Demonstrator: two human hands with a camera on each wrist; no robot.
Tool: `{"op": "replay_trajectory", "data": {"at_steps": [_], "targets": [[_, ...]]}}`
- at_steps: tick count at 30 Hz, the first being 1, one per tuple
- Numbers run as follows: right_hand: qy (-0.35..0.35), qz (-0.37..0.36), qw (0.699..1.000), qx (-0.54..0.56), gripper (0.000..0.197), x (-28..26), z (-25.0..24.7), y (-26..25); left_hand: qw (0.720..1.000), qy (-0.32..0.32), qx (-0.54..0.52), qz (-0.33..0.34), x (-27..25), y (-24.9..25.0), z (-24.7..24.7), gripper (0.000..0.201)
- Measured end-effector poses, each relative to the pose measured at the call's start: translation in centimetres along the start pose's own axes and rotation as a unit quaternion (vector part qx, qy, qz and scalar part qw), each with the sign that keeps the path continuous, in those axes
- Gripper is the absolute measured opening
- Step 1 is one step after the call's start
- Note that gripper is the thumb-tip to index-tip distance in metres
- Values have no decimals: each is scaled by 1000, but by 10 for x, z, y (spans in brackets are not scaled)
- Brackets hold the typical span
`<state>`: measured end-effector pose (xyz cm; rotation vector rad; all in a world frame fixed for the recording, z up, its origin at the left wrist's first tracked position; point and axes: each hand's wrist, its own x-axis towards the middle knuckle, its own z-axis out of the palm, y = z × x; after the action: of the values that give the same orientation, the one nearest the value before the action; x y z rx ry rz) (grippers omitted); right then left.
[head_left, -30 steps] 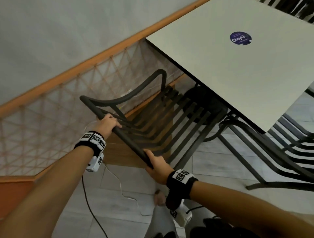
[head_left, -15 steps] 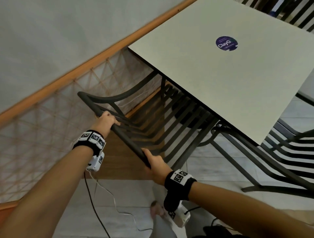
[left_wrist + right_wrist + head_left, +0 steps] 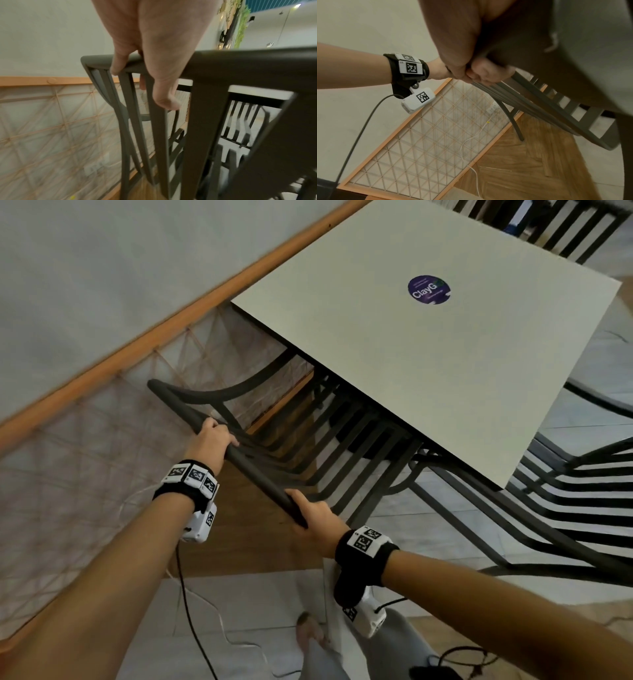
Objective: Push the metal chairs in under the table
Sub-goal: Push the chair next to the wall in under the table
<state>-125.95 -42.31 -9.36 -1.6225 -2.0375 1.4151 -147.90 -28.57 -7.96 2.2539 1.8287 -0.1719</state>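
Head view: top rail of metal chair point(image 3: 253, 470) gripped by left hand point(image 3: 210, 440) and right hand point(image 3: 313, 517). Seat already tucked under tabletop point(image 3: 428, 364); backrest left outside. Second chair point(image 3: 565, 508) at right judged not yet pushed in.

Dim, soft indoor light; wide-angle bend at all edges.
Table top point(image 3: 428, 364) is the brightest surface, deep shadow beneath it. Wrist views are motion-smeared; the nearest chair point(image 3: 240, 65) bars and right hand point(image 3: 462, 40) are dark and out of focus.
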Motion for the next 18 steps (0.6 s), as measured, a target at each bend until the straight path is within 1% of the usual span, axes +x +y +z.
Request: {"op": "replay_trajectory", "data": {"at_steps": [2, 5, 6, 8, 9, 11, 13, 16, 18], "targets": [[-5, -10, 1000, -2, 52, -10, -4, 1, 999, 0, 43, 11, -12, 14, 3, 34], [10, -37, 998, -44, 40, -23, -22, 7, 996, -3, 84, 25, -42, 54, 10, 37], [20, -40, 997, -59, 37, -25, -31, 14, 995, -11, 88, 40, -52, 67, 12, 37], [21, -24, 996, -89, 34, -21, -50, 37, 994, -25, 94, 56, -68, 90, 17, 35], [6, -6, 993, -116, 37, -18, -59, 53, 993, -33, 100, 54, -75, 100, 20, 33], [-43, 27, 980, -192, 52, -10, -75, 87, 991, -50, 118, 50, -87, 117, 25, 33], [-88, 35, 964, -248, 62, -3, -85, 114, 990, -57, 122, 47, -97, 134, 30, 35], [-158, 28, 930, -330, 63, 8, -86, 147, 991, -61, 115, 22, -104, 152, 35, 33], [-179, 26, 915, -361, 59, 17, -80, 173, 993, -53, 104, 2, -105, 155, 40, 30]]}}
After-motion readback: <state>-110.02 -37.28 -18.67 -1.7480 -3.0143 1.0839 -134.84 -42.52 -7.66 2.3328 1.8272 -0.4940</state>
